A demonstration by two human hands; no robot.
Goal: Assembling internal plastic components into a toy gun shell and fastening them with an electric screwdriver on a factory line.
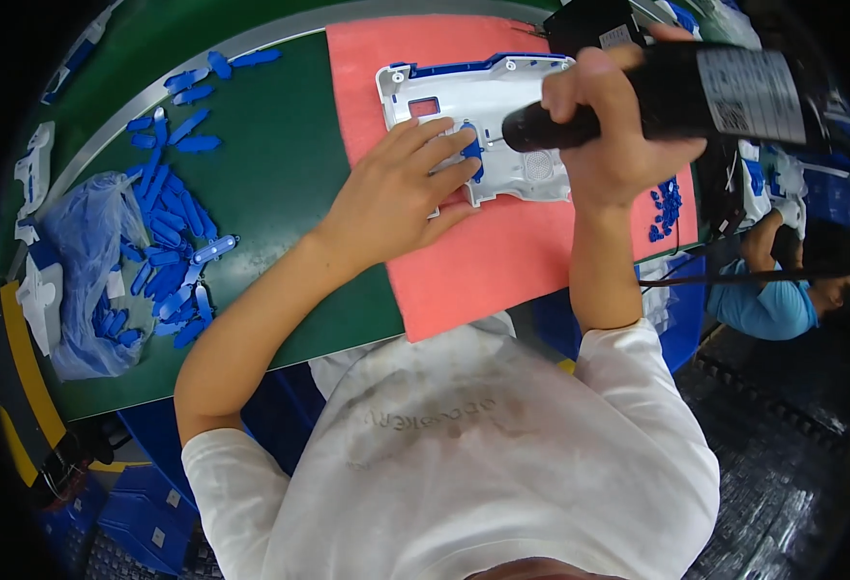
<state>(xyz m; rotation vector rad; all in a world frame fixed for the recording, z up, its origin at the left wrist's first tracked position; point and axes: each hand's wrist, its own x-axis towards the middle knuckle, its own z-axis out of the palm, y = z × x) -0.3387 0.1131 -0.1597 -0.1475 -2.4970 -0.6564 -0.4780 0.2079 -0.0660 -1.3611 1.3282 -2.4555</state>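
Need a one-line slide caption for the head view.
Left hand at a blue piece on a white shell, right hand pointing a black power tool toward it.

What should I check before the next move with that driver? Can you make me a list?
1. Shell on the red mat: ok.
2. Left hand touching the blue piece: ok.
3. Driver gripped by the right hand: ok.
4. Left fingers well away from the bit: not ok, they're close.
5. Bit seated in a screw: cannot tell, too small to see.
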